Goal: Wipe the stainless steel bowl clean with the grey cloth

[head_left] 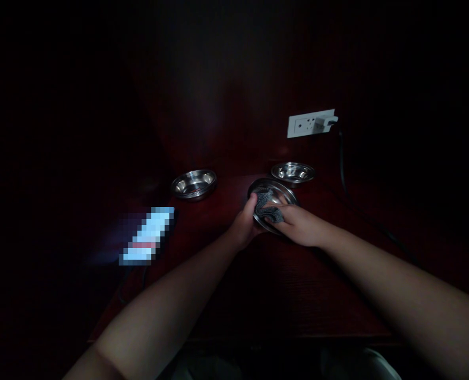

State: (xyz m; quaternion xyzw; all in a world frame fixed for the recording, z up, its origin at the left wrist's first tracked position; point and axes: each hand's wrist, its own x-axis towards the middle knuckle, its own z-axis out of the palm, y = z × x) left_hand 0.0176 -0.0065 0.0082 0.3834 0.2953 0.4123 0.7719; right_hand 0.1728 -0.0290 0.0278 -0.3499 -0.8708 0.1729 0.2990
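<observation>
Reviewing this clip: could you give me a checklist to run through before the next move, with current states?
1. Left hand grips the tilted bowl at its rim: ok.
2. Right hand holds the dark cloth against the bowl's inside: ok.
3. Left-side bowl stack apart from both hands: ok.
4. Lit screen apart from both hands: ok.
5. Lighting bright enough: not ok, surroundings very dark.
6. Bowl's inside spotless: cannot tell.

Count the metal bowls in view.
3 stand out: the held bowl in the left hand, the left bowl beyond the phone, and the right bowl below the wall socket. Stacked rims suggest more nested, partly hidden.
</observation>
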